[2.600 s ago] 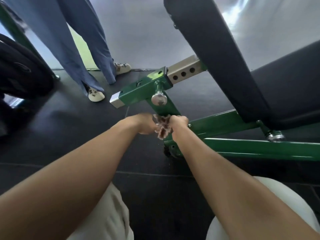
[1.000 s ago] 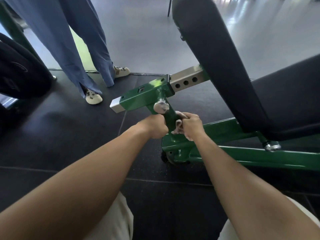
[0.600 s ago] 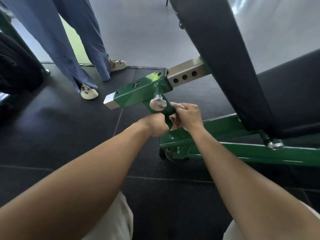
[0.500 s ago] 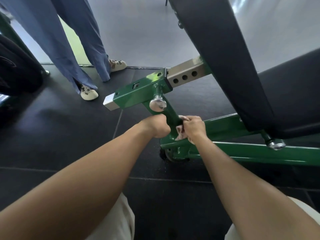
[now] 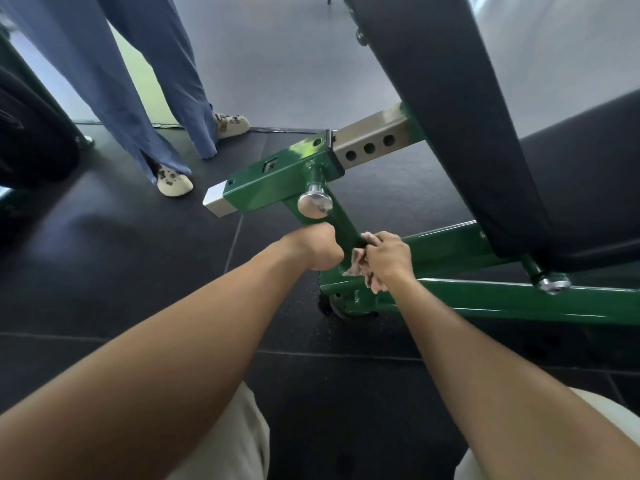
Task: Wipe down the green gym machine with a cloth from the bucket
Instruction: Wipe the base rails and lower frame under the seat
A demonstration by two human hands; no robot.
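Where the dark rubber floor tiles (image 5: 121, 271) meet a paler grey floor (image 5: 277, 64) further back, the green gym machine (image 5: 450, 251) stands on the dark tiles just in front of the person. Its low frame runs off to the right. A slanted green post (image 5: 343, 223) rises from the near end of the frame to a green sleeve, which carries a chrome knob (image 5: 314, 205) and a bare steel tube (image 5: 370, 143) drilled with holes. A long black pad (image 5: 450, 116) leans overhead, and a black seat pad (image 5: 588, 188) lies to its right.

The right hand (image 5: 388, 258) is curled round a bunched pinkish cloth (image 5: 360, 265) and presses it against the right side of the post, just above the frame. The left hand (image 5: 317, 249) is balled tight against the post's left side; its fingers face away, so what it holds cannot be told. A small black wheel (image 5: 334, 306) sits under the frame's end, and a second chrome knob (image 5: 552, 284) shows below the seat pad.

At the upper left another person stands in loose blue trousers (image 5: 104, 81) and cream patterned shoes (image 5: 174, 181), one foot on the dark tiles. A black weight plate (image 5: 31, 133) fills the left edge. Thin seams cross the tiles, and the grey floor reflects light from the room.
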